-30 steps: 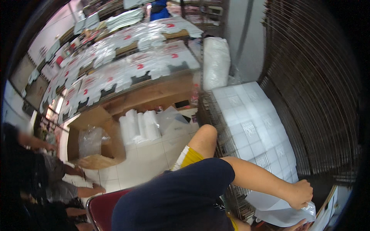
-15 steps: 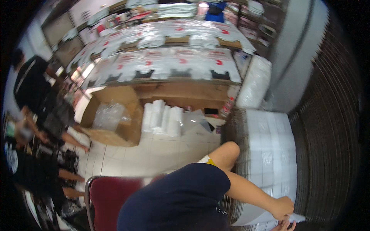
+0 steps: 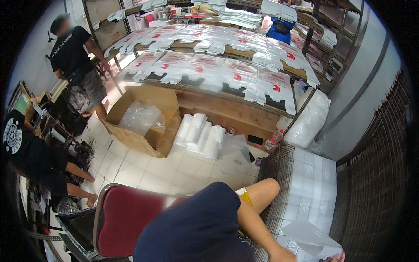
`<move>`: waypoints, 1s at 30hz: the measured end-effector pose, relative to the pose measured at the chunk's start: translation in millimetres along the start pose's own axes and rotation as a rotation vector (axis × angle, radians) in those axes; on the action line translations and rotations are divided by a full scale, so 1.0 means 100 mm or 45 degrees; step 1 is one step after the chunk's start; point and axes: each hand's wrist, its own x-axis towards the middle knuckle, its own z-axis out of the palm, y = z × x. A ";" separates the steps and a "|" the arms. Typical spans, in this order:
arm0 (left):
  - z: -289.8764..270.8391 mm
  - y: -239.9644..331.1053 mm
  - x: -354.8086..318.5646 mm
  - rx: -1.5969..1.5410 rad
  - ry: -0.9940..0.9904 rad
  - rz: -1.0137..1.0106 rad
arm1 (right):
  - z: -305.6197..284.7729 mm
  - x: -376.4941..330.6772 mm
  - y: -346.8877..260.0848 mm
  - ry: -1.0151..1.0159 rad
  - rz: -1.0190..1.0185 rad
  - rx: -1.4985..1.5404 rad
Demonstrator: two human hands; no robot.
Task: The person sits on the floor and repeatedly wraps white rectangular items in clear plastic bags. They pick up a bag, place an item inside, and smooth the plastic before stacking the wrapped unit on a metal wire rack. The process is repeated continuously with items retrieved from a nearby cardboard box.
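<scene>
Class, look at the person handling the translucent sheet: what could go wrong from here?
The translucent sheet, curling at the right hand, might crease. Its loose edge could snag on the wire racks beside it. The bottle, close to a dark flat device, might tip onto it if knocked.

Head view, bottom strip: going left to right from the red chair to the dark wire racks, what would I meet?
Red chair → navy shirt → left hand → translucent sheet → dark wire racks.
</scene>
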 end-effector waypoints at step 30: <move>-0.74 -1.88 0.50 -1.128 0.761 -1.420 | -1.61 0.24 1.05 0.133 0.677 0.389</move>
